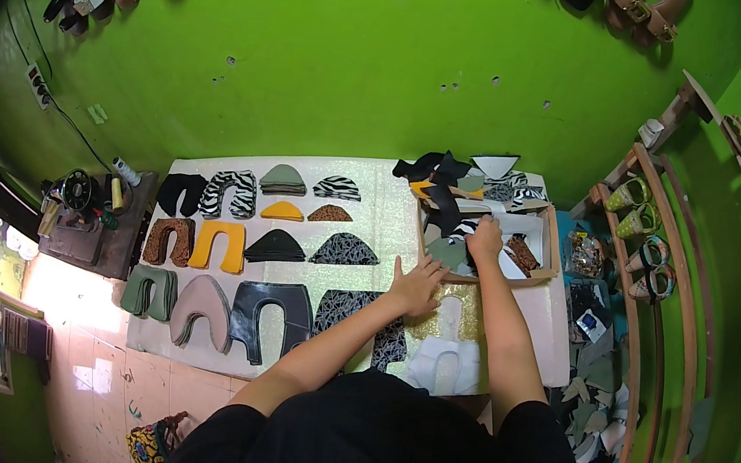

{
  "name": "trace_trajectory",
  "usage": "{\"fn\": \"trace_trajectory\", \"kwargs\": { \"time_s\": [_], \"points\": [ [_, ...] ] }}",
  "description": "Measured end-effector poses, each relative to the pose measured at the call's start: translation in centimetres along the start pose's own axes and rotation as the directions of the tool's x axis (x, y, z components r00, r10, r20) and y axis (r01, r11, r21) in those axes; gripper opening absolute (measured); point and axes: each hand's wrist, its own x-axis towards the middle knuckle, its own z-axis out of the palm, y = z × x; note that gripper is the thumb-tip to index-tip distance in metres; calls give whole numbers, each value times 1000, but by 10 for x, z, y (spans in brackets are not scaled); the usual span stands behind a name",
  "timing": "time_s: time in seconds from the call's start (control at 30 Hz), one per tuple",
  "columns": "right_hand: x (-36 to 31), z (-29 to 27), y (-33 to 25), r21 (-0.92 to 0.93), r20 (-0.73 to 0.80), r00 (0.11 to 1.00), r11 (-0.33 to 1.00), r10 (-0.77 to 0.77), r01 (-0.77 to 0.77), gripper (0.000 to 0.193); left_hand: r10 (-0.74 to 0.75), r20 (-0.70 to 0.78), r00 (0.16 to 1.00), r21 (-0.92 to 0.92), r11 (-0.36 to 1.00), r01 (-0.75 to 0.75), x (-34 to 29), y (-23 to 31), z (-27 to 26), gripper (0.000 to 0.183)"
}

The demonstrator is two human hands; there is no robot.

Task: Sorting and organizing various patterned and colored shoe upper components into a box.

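Note:
My right hand [484, 238] reaches into an open cardboard box [551, 242] at the table's far right. Its fingers are drawn together beside a small zebra-print piece [461, 231]; what lies between them is hidden. Inside the box are grey-green pieces [447, 254], a black piece [443, 211] and a brown leopard-print piece [523, 253]. At the box's near left corner, my left hand [417, 285] has its fingers spread and holds nothing. White U-shaped pieces [463, 365] lie between my forearms, close to my body.
Rows of cut shoe-upper pieces cover the table's left, including zebra-print [229, 194], yellow [219, 245] and black [275, 298] ones. More scraps [510, 186] are heaped behind the box. A wooden rack [653, 340] with sandals stands right; a sewing machine [77, 191] stands left.

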Motion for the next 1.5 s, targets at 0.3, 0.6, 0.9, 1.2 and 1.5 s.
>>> {"fn": "trace_trajectory", "kwargs": {
  "time_s": [0.3, 0.6, 0.9, 1.2, 1.5],
  "points": [
    [-1, 0, 8, 81, 71, 997, 996, -37, 31, 35, 11, -19, 1000, -47, 999, -12, -1, 0, 0, 72],
    [-4, 6, 18, 83, -127, 976, 978, -179, 190, 39, 2, -16, 1000, -53, 999, -3, -3, 0, 1, 73],
    [-1, 13, 20, 64, -4, 997, 995, -72, 72, 39, 8, -24, 1000, -52, 999, -9, -1, -2, 4, 74],
    [0, 15, 19, -2, 42, 992, 993, -115, 115, 39, 12, -19, 1000, -73, 997, -13, -1, -2, 3, 74],
    [4, 23, 24, 34, 33, 998, 998, -59, 58, 42, 16, -21, 1000, -70, 997, -18, -2, -2, 3, 75]
  ]
}}
